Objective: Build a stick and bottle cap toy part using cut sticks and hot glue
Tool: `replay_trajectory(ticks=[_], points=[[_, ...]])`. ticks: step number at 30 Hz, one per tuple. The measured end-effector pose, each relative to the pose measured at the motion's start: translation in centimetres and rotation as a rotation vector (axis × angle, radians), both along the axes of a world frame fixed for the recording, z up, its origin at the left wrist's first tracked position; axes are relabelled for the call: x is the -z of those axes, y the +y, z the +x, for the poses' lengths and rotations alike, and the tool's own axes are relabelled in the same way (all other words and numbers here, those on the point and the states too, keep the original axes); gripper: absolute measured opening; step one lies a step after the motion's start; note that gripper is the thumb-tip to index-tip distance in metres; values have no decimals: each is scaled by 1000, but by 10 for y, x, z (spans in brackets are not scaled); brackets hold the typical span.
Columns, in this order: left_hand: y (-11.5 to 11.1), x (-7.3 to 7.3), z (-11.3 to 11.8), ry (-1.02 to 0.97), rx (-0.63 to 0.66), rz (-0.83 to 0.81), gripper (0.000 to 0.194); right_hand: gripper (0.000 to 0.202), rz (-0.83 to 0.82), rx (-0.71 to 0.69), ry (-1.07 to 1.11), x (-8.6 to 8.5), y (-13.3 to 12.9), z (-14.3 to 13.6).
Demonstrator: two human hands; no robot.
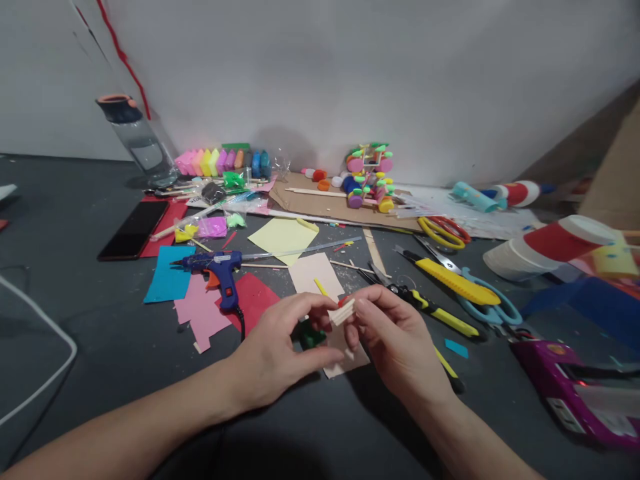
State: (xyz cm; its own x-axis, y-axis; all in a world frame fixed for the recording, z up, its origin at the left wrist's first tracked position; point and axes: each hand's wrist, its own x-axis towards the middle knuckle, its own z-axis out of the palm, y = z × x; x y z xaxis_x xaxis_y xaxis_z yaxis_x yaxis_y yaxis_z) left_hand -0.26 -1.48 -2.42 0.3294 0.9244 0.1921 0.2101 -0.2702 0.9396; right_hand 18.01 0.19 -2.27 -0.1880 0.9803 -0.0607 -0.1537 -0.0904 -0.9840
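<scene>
- While the small pale stick bundle (342, 313) is held up above the bench (125, 333), it is pinched by the fingers of the right hand (405, 340), thumb against fingertips.
- Left hand (280, 350): fingers curved, moderate gap between thumb and index; index tip is placed right at the bundle's left end. Contact can't be told.
- Dark green item (311, 333) is framed by the left thumb and index; whether it's gripped can't be told.
- Pale paper sheet (313, 272) is partly covered by both hands.
- Left side is crowded: glue gun (227, 277) is laid with its nozzle over blue paper (167, 283), its cord led down to just beside the left forearm. Pink paper (203, 313) and red paper (257, 300) are spread near it.
- Right side is tighter: yellow-and-black pliers (453, 321) are partly blocked by the right hand; yellow cutter (455, 281) is laid across blue-handled scissors (507, 310).
- Purple device (560, 387) is parked farther right.
- Rear strip is taken up by cardboard (320, 203), a colourful assembly (370, 177) and, far left, a bottle (145, 150).
</scene>
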Motion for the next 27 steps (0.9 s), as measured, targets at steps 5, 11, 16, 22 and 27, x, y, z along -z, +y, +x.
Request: replay_trajectory(ticks=[5, 11, 16, 22, 27], points=[[-3, 7, -2, 131, -140, 271, 22, 30, -111, -66, 104, -2, -3, -4], [-1, 3, -2, 87, -119, 320, 4, 23, -141, -130, 139, 5, -11, 0], [-1, 8, -3, 52, -150, 358, 12, 22, -153, -151, 125, 4, -13, 2], [-5, 10, -3, -116, -149, 274, 22, 28, -202, -232, 156, 0, -12, 1], [-5, 7, -2, -131, -141, 217, 17, 27, -178, -235, 152, -1, -14, 2]])
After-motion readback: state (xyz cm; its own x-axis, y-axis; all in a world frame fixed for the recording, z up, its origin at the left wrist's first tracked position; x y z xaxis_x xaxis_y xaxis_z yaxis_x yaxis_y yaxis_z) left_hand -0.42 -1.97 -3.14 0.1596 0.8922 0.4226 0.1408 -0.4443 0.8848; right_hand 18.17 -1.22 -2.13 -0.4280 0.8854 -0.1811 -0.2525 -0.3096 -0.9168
